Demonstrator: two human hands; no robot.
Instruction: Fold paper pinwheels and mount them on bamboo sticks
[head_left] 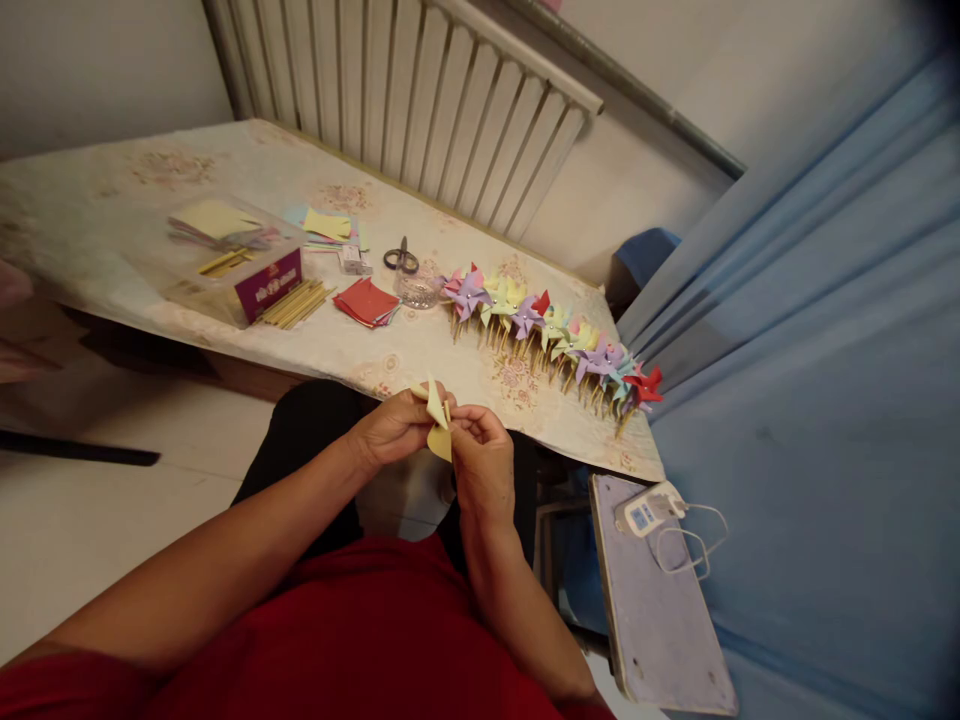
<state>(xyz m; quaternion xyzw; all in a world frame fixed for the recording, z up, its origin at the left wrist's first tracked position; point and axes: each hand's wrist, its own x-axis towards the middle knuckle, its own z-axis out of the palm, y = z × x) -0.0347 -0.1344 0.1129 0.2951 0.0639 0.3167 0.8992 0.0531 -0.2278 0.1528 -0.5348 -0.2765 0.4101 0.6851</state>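
Above my lap, in front of the table edge, both hands close on a yellow paper pinwheel (440,444) with its blades partly bent. My left hand (397,425) pinches it from the left. My right hand (484,455) has its fingers curled against the paper's right side; a short stick-like piece shows between the hands, but my fingers hide how it joins the paper. On the table beyond stands a row of finished-looking pinwheels (529,317) in purple, yellow, red and blue on thin sticks. Red paper squares (366,302) lie nearer the middle.
A clear plastic box (217,290) with paper and sticks stands left, beside loose wooden sticks (296,303). Scissors (401,258), a clear container of small pins (420,290) and coloured paper (328,226) lie behind. Right: a stool (667,640) with a corded white device (649,510), and a blue curtain (810,400).
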